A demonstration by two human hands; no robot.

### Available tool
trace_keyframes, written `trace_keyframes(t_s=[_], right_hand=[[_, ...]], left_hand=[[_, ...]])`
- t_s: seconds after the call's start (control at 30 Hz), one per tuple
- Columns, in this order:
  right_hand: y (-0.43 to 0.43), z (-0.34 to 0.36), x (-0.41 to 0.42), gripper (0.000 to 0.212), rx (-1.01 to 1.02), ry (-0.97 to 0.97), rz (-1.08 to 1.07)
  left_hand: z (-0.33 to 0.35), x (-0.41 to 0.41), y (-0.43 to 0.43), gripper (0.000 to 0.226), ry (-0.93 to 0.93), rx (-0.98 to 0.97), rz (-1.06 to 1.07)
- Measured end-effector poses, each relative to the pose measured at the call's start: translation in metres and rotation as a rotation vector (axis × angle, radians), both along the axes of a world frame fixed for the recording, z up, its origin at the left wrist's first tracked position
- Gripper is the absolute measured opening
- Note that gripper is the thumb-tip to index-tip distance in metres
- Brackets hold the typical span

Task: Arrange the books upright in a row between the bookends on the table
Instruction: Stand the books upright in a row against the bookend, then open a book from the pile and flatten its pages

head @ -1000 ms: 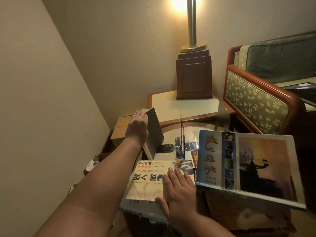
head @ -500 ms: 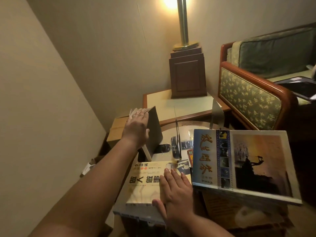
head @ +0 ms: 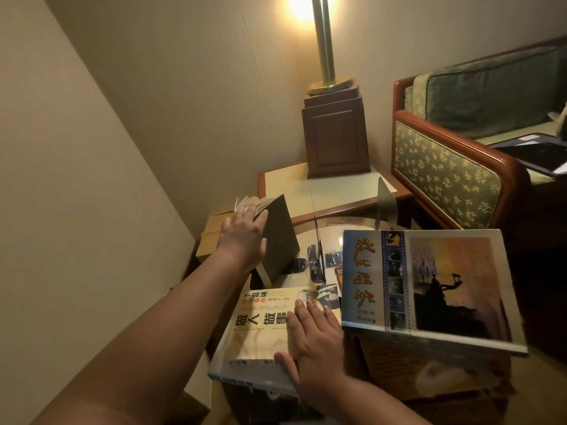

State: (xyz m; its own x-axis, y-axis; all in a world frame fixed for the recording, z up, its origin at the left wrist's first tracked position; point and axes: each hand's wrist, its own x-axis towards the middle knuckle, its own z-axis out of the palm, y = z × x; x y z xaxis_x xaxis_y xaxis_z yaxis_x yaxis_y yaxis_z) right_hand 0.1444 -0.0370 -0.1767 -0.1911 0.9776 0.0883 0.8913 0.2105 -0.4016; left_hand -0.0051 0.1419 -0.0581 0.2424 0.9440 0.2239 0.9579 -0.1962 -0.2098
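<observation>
While the left hand (head: 245, 231) grips the top of the dark book (head: 280, 240), fingers over the fanned page edges and thumb on the cover, that book stands near upright on the bench (head: 346, 223), a little tilted. Count with me: two hands, two bookends, and three books showing their covers.

The near bookend (head: 317, 253) is a thin metal plate seen edge-on, just right of the dark book. The far bookend (head: 386, 200) stands well back to the right. So the dark book sits outside the pair, on the left of the near one.

Now the right hand (head: 313, 335): it lies flat with straight fingers on the yellow book (head: 260, 326), grasping nothing, thumb along the near edge. The yellow book lies cover-up at the front of the bench, on top of something with a bluish-white edge – whether that is a fourth book I cannot tell. The big blue book (head: 429, 286) lies flat just right of this hand, its near-left corner beside the fingers.
</observation>
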Motion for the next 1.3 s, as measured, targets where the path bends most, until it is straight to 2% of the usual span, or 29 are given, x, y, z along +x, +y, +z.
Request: trace_keyframes(t_s=[0.37,0.53,0.6,0.7,0.87,1.0,1.1,1.2,1.23,1.3], right_hand=[[0.000,0.005,0.000,0.071,0.025,-0.039,0.045],[0.001,0.014,0.003,0.064,-0.005,-0.065,0.057],[-0.003,0.020,0.007,0.054,0.052,-0.006,0.111],[-0.008,0.033,0.018,0.049,0.040,0.058,0.185],[-0.034,0.059,0.040,0.044,0.176,0.202,0.264],[-0.054,0.083,0.083,0.024,0.391,0.203,0.369],[-0.057,0.102,0.124,0.011,0.538,0.219,0.292],[-0.045,0.110,0.164,0.015,0.610,0.150,0.094],[-0.039,0.111,0.176,0.016,0.566,0.105,0.014],[-0.030,0.110,0.197,0.032,0.345,0.042,-0.116]], left_hand=[[0.010,0.010,-0.013,0.072,-0.030,-0.007,-0.036],[0.005,0.013,-0.035,0.071,-0.124,0.004,-0.044],[0.004,0.015,-0.049,0.070,-0.182,0.003,-0.069],[0.002,0.017,-0.074,0.068,-0.272,-0.012,-0.104],[-0.007,0.018,-0.110,0.067,-0.374,-0.040,-0.160],[-0.005,0.033,-0.135,0.060,-0.582,-0.070,-0.227],[0.007,0.066,-0.156,0.051,-0.780,-0.194,-0.154],[0.016,0.103,-0.169,0.047,-0.919,-0.475,0.062],[0.017,0.113,-0.174,0.042,-0.972,-0.562,0.139],[0.016,0.125,-0.181,0.036,-1.093,-0.675,0.216]])
